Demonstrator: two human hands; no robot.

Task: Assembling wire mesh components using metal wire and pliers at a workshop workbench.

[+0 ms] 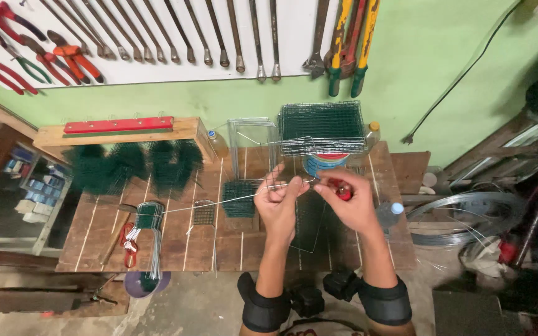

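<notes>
**A:** What does the head camera show, looking down?

**B:** A workbench point(175, 242) of rough, reddish-brown wooden planks, set against a pale green wall. Two bare forearms reach in from below, each with a black padded band near the elbow. The left hand point(279, 202) and the right hand point(350, 200) meet above the planks.

**A:** What are the fingers doing?

**B:** The left fingers point(276, 182) are pinched shut on a thin, shiny steel wire point(219, 202). The wire runs long and nearly straight, leftwards from that pinch across the bench, and its short near end passes between the two hands. The right hand is clenched around red-handled pliers point(342, 188), of which only a patch of glossy red shows between the fingers. Whether the plier tips touch the wire I cannot tell.

**A:** What lies around them?

**B:** One stack of dark green wire-mesh panels point(322, 127) at the back of the bench, one small folded green mesh piece point(239, 199) just left of the hands, and one bundle of cut grey wires point(151, 239) standing near the bench's left front. Four bushy dark green clumps point(132, 165) sit in a row under a wooden shelf. On a white wall board hang a row of long metal wrenches point(219, 37), several red-handled pliers point(38, 53), and two bolt cutters point(350, 43) with yellow arms. A coil of grey wire point(462, 218) lies right of the bench.
</notes>
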